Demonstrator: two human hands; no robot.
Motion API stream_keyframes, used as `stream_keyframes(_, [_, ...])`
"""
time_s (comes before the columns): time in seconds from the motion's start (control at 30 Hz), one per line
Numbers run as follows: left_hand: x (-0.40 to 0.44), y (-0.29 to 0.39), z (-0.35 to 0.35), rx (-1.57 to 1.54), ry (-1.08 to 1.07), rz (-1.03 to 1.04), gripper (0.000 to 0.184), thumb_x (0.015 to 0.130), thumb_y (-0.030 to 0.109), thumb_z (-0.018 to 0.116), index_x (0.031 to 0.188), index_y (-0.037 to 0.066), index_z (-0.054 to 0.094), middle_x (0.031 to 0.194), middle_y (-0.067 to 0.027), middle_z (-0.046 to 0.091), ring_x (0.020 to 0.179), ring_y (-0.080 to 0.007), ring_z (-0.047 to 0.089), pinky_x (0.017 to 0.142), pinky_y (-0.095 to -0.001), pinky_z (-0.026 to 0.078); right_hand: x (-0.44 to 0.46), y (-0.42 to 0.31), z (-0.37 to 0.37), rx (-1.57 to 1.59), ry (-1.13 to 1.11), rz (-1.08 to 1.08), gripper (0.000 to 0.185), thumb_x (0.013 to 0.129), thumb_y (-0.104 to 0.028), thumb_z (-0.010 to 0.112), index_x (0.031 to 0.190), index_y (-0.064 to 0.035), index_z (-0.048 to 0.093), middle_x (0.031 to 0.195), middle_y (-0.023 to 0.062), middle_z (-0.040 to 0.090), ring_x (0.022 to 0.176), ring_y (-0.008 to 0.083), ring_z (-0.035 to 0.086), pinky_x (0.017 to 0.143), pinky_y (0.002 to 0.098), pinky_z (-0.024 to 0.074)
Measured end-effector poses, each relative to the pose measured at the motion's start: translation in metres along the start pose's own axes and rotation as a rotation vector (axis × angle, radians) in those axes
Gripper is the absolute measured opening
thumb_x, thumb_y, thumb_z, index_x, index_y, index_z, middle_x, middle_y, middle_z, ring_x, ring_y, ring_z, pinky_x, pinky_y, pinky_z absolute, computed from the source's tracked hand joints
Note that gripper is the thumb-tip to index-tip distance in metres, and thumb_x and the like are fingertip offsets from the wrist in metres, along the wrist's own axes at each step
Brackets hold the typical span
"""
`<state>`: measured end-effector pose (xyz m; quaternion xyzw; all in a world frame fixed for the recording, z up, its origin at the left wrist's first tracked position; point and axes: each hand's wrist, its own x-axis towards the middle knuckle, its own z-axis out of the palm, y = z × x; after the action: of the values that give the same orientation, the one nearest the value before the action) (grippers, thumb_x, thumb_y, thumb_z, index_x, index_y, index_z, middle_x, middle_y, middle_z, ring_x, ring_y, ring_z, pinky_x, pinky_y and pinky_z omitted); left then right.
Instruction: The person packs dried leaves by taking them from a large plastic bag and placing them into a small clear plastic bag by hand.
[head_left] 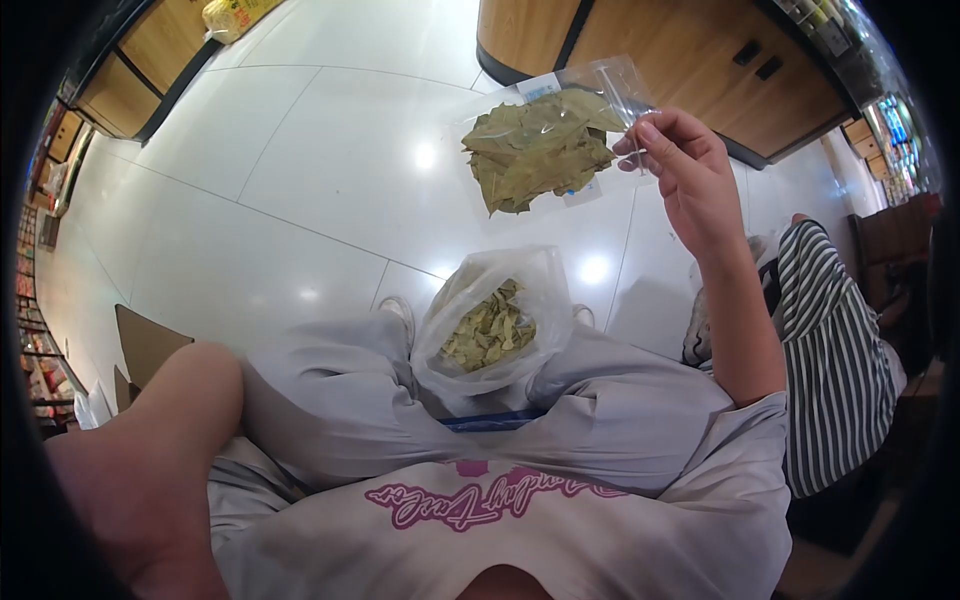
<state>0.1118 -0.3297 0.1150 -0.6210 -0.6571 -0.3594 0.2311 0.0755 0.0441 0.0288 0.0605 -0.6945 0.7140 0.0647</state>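
My right hand (690,175) pinches the top edge of a clear plastic packet (545,145) that holds dried, flat green-brown leaves. The packet hangs sideways to the left of the hand, above the tiled floor, with a small white and blue label near its edge. Between my knees stands an open white plastic bag (495,320) with more dried leaves (490,335) inside. At the lower left my left arm is bent close to the camera; the blurred part at the picture's edge does not show the fingers of my left hand.
Wooden cabinets (670,70) stand ahead on the right, another (150,70) at the upper left with a yellow package (235,15). A cardboard box (150,345) is beside my left knee. At my right a person in striped clothing (835,360) is close by. Shelves line the far left.
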Motion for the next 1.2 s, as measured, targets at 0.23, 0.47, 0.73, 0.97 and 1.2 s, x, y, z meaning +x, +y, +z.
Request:
stream_keyframes(0.23, [-0.031,-0.006,0.025,0.199,0.042,-0.105,0.032,0.106,0.022,0.041,0.133,0.007,0.050,0.131,-0.0148,0.057,0.117,-0.0239,0.057,0.105,-0.0399,0.045,-0.002,0.001,-0.002,-0.008,-0.023,0.018,0.014,0.099,-0.015,0.063,0.101,-0.0015,0.065,0.094,0.0056,0.067,0.093,0.0161,0.066,0.083,0.0325,0.0532])
stream_keyframes(0.47, [-0.048,-0.016,0.045,0.335,0.089,-0.123,0.034,0.106,0.022,0.042,0.136,0.006,0.048,0.135,-0.0148,0.055,0.121,-0.0229,0.055,0.107,-0.0396,0.044,0.000,0.001,-0.001,0.016,-0.032,0.002,0.012,0.099,-0.013,0.063,0.099,-0.0010,0.066,0.094,0.0047,0.067,0.090,0.0153,0.066,0.082,0.0322,0.0542])
stream_keyframes(0.73, [-0.053,-0.034,0.056,0.488,0.145,-0.077,0.036,0.107,0.021,0.043,0.138,0.005,0.046,0.139,-0.0147,0.053,0.125,-0.0218,0.053,0.109,-0.0391,0.042,0.011,0.010,-0.006,0.016,-0.017,0.058,0.015,0.098,-0.014,0.065,0.099,0.0003,0.067,0.092,0.0059,0.069,0.087,0.0142,0.066,0.081,0.0301,0.0536])
stream_keyframes(0.97, [-0.061,-0.046,0.062,0.703,0.195,-0.008,0.038,0.107,0.020,0.044,0.140,0.004,0.045,0.142,-0.0146,0.050,0.128,-0.0209,0.050,0.110,-0.0387,0.040,0.027,0.037,-0.017,0.016,-0.010,0.095,0.015,0.097,-0.015,0.066,0.099,0.0001,0.068,0.092,0.0058,0.069,0.086,0.0138,0.066,0.081,0.0296,0.0532])
stream_keyframes(1.2, [-0.073,-0.063,0.054,1.033,0.309,0.066,0.040,0.107,0.020,0.045,0.143,0.003,0.043,0.145,-0.0145,0.048,0.132,-0.0199,0.048,0.112,-0.0384,0.039,0.052,0.068,-0.022,0.017,-0.018,0.172,0.015,0.097,-0.014,0.065,0.099,0.0002,0.067,0.092,0.0055,0.069,0.087,0.0137,0.066,0.081,0.0296,0.0537])
